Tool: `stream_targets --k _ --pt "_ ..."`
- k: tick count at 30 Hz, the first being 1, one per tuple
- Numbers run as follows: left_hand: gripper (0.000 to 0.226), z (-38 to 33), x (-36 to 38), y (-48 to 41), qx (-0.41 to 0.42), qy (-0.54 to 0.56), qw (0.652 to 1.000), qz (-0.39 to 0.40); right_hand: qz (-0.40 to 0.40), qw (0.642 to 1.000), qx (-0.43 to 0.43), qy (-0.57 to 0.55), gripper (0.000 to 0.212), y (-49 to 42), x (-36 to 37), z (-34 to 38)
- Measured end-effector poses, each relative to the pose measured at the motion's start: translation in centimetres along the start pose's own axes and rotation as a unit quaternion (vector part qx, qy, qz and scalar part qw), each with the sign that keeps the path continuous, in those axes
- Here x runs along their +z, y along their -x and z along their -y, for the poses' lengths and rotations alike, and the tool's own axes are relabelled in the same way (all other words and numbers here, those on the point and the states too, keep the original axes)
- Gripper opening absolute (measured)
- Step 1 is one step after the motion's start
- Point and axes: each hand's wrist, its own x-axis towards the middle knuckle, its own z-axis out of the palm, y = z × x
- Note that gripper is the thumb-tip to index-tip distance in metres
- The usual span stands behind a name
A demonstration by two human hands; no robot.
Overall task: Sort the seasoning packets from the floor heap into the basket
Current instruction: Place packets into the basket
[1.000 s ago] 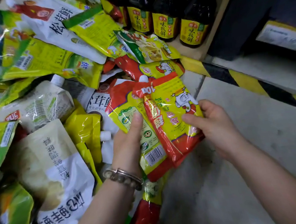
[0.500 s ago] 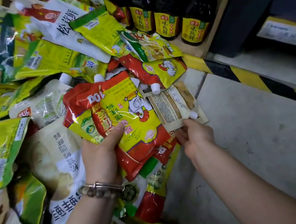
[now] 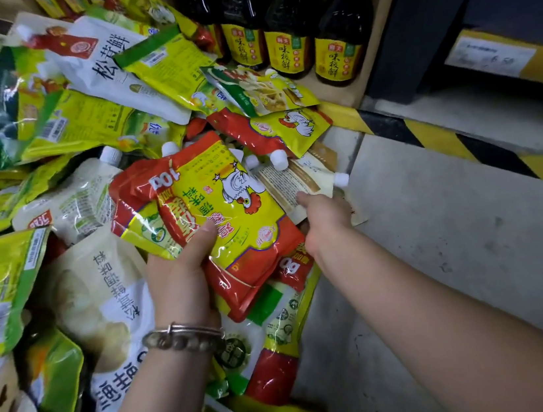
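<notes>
Left hand (image 3: pixel 181 269) now grips the red-yellow packets (image 3: pixel 230 218) alone, above the heap (image 3: pixel 74 135). Right hand (image 3: pixel 325 221), released from them a second ago, has advanced and pinches the beige packet (image 3: pixel 294 178) beyond. The next pick is judged under way; the basket is out of view.

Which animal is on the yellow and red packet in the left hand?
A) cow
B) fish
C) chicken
C: the yellow-and-red packet gripped by the left hand shows a white chicken with a red comb.
</notes>
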Motion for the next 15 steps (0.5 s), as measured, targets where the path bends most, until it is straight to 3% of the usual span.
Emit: stream_targets --k 5,7,8,11,15 --pt "0.028 -0.7 0.6 0.8 -0.018 -0.014 1.000 0.018 -0.029 0.993 -0.105 -0.047 0.031 0.8 -5.4 1.4" --pt "0.034 -0.7 1.2 1.8 -0.013 -0.024 0.999 0.021 -0.052 0.986 -0.152 -0.050 0.027 1.5 -8.1 2.2" --pt "0.035 -0.7 1.6 2.2 -0.009 -0.028 0.999 0.037 -0.061 0.982 -0.171 -0.055 0.024 2.1 -9.4 2.7" --pt "0.009 -1.2 3.3 3.9 0.009 -0.030 0.996 0.082 -0.078 0.966 -0.236 -0.069 0.024 3.9 -11.7 5.2" --pt "0.015 -3.5 4.9 5.4 0.038 0.003 0.988 0.151 -0.092 0.941 -0.320 -0.061 0.025 6.5 -11.9 9.0"
